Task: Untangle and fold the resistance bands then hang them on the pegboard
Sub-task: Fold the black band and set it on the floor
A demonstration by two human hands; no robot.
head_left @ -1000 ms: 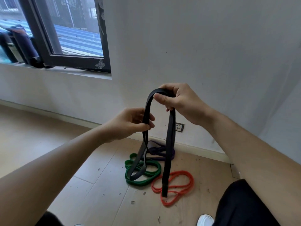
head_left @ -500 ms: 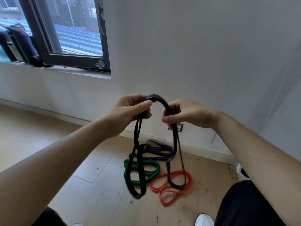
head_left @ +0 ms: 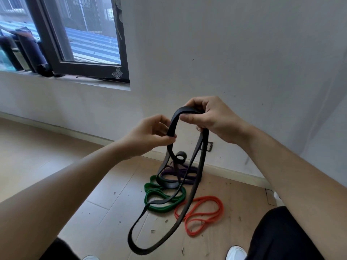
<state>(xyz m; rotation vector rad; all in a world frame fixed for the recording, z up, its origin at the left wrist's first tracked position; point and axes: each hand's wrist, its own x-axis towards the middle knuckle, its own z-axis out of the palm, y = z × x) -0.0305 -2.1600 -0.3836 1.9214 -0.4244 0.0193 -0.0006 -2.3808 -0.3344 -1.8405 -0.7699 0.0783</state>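
A black resistance band [head_left: 201, 162] hangs in the air in front of me. My right hand [head_left: 212, 120] pinches its top bend, higher up. My left hand [head_left: 150, 136] grips the strand just below and to the left. The band drops in long loops, with a small curl below my left hand and a big loop swinging low toward my legs. On the wooden floor by the wall lie a green band [head_left: 159, 197], a purple band [head_left: 178, 173] and an orange band [head_left: 202, 214], each loosely coiled. No pegboard is in view.
A white wall [head_left: 225, 53] rises close ahead with a skirting board and a socket [head_left: 209, 146]. A dark-framed window [head_left: 78, 34] is at the upper left. My dark trousers and white shoes [head_left: 235, 252] show at the bottom. Small debris dots the floor.
My right hand has risen and taken the top bend; my left hand slid down the left strand. The black band's hanging loops have opened out and swung lower toward me.
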